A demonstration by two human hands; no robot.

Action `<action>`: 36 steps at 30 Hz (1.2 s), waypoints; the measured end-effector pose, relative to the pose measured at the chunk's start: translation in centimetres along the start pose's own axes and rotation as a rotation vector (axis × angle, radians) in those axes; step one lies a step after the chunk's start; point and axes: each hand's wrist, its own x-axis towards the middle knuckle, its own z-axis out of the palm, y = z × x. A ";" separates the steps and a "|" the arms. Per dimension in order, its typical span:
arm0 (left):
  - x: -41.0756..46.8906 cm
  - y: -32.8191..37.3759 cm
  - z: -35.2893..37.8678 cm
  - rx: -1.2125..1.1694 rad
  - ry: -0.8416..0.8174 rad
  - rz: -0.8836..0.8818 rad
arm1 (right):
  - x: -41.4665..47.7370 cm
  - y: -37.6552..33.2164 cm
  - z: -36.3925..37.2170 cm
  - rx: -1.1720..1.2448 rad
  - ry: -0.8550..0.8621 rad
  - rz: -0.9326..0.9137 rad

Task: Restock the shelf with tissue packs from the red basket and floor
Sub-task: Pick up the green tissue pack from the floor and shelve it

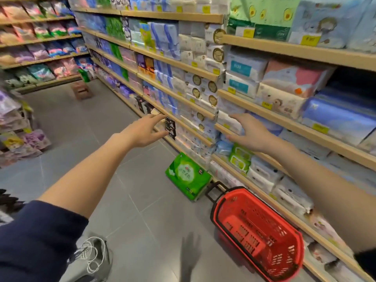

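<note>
Fingers (pixel 157 119) of the left hand (pixel 142 133) are spread wide and hold nothing, and those of the right hand (pixel 251 136) are likewise straight and empty. Both hands reach toward the shelf (pixel 284 122), the right one close before the stacked white packs (pixel 223 119), though I cannot tell whether it touches them. One green tissue pack (pixel 187 177) stands tilted on the floor (pixel 132 180) at about six o'clock from the hands, close against the shelf base, with the red basket (pixel 244 235) just beside it at five o'clock. The basket shows only its bare bottom, so the floor pack looks to be the last of the stock. It is a plastic-wrapped bundle, probably light for its bulk, soft and squashy, with a slick film that could slide out of a one-hand pinch. The best hold, I judge, is both palms on opposite broad faces, or fingers hooked under the short ends, pressing gently so the wrap neither crumples nor tears.
</note>
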 end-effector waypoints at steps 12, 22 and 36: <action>-2.8 -18.2 3.5 -0.006 -0.167 -0.100 | 7.6 -8.8 15.2 0.048 -0.227 0.062; 2.8 -24.6 7.4 0.063 -0.321 -0.029 | 11.8 -7.6 23.1 0.121 -0.279 0.255; 20.3 -28.5 13.8 -0.047 -0.488 0.012 | 23.6 0.7 29.3 0.219 -0.420 0.467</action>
